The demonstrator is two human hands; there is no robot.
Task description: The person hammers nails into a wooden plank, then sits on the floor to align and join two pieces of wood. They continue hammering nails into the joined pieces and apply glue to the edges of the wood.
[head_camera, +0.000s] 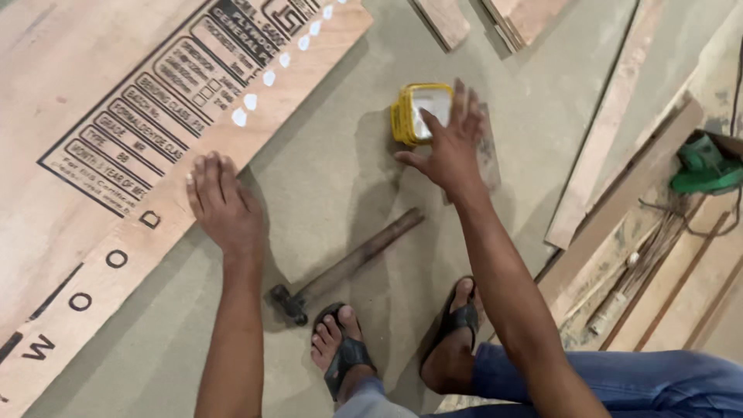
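We saw the plywood sheet (93, 155) lying on the floor (333, 155) at the left, and the left hand (224, 205) rested on its lower edge. To the right of it, the right hand (449, 143) was spread over the small square container (414, 112), which stood on the floor. Between the two arms lay the hammer (340, 267), its head close to the left foot (340, 348). The right foot (457, 325) was beside it. At the far right, wooden strips (619, 201) lay together, with a power tool (704, 166) on them.
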